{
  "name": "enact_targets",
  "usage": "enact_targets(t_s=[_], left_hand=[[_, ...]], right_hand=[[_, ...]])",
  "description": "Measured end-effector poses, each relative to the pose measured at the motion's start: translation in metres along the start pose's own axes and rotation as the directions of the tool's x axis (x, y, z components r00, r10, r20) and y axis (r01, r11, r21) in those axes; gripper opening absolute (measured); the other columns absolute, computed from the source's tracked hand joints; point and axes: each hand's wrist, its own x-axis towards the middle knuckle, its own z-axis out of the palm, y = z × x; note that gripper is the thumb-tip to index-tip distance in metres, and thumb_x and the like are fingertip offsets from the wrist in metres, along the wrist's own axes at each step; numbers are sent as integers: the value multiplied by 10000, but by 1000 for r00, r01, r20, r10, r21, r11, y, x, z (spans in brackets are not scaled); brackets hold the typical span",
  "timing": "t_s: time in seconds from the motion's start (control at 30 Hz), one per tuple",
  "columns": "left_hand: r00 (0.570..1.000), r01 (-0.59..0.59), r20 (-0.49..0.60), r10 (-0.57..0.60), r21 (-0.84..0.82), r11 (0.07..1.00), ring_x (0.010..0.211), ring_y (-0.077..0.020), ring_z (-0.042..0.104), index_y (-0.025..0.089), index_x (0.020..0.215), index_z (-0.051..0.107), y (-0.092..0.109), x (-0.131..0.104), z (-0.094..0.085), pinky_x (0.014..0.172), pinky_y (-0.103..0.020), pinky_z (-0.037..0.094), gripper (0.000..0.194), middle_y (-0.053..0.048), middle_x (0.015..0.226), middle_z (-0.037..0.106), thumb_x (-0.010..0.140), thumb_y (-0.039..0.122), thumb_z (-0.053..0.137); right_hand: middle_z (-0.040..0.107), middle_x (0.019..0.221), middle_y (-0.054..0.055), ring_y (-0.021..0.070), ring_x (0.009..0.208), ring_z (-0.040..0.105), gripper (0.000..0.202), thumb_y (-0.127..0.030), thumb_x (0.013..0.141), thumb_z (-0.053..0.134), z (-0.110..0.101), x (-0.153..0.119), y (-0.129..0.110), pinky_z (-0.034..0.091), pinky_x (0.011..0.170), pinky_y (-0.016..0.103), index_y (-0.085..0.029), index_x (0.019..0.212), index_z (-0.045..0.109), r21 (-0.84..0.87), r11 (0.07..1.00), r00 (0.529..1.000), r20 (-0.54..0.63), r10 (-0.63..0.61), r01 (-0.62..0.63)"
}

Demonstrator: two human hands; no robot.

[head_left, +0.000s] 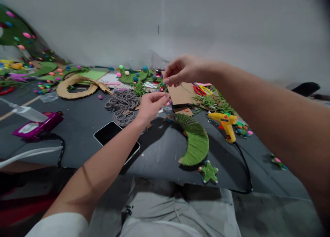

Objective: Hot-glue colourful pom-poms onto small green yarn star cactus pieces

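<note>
My left hand (154, 105) is raised over the middle of the table, thumb and fingertips pinched together. Higher and slightly to the right, my right hand (182, 71) is also closed in a pinch. Whatever is between the fingertips is too thin to make out. Below the hands lies a crescent (197, 139) wrapped in green yarn, with bare tips. A small green yarn star (209, 172) with pale tips rests by the table's front edge. Under my left forearm lies a phone (109, 133), partly hidden.
A yellow glue gun (227, 122) stands at the right, its black cord running to the front edge. Gray cord (122, 104), a tan wrapped ring (77, 87), cardboard (180, 93), scissors (202, 89) and green yarn scraps (213, 103) lie behind. A purple device (38, 125) is at left.
</note>
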Motion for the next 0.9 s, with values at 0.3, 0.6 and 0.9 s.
enact_targets(t_s=[0.3, 0.6, 0.9], left_hand=[[994, 99, -23, -107, -222, 970, 807, -134, 740, 196, 954, 779, 13, 4, -6, 711, -251, 610, 264, -79, 1006, 808, 846, 437, 796], [975, 197, -2, -222, -457, 867, 779, -53, 717, 210, 913, 768, 18, 11, -12, 778, -133, 608, 129, -13, 914, 780, 982, 243, 664], [964, 216, 20, -266, -643, 735, 688, -18, 708, 155, 900, 740, 31, 10, -14, 695, -57, 582, 138, -4, 880, 763, 993, 202, 649]], right_hand=[[719, 777, 6, 144, 732, 628, 28, -249, 847, 794, -2, -9, 5, 488, 694, 282, -235, 871, 798, -127, 987, 994, 22, 106, -102], [615, 685, -33, 145, 727, 562, 57, -255, 796, 770, 37, 1, 27, 427, 692, 271, -231, 769, 726, -154, 988, 999, 28, 27, -22], [589, 722, -7, 140, 747, 543, 136, -194, 833, 706, 60, 5, 37, 438, 742, 276, -188, 720, 629, 82, 996, 995, 99, 13, -21]])
